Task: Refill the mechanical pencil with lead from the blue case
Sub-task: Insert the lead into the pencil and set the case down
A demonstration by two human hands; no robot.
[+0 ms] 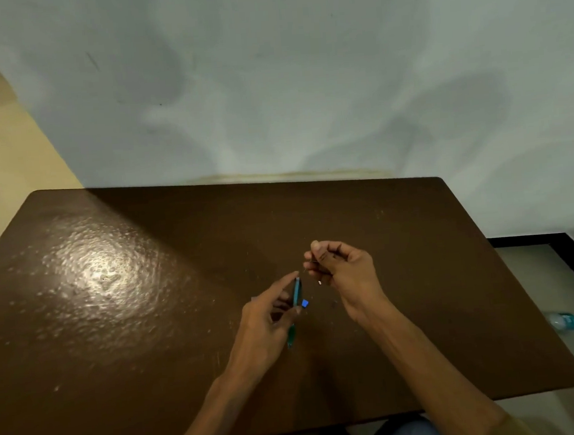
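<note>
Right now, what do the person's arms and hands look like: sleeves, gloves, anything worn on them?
Both forearms are bare from the frame's lower edge to the wrists; no sleeve shows. The left hand and the right hand are bare too: no gloves, and no watch, band or ring that I can make out. At this size and in this dim light, small marks cannot be ruled out.

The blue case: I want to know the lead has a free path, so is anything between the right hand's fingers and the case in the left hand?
Nothing visible does. The left hand holds the blue case upright, the right hand pinches beside it, and only bare table shows through the gap. The lead is too thin to confirm.
</note>
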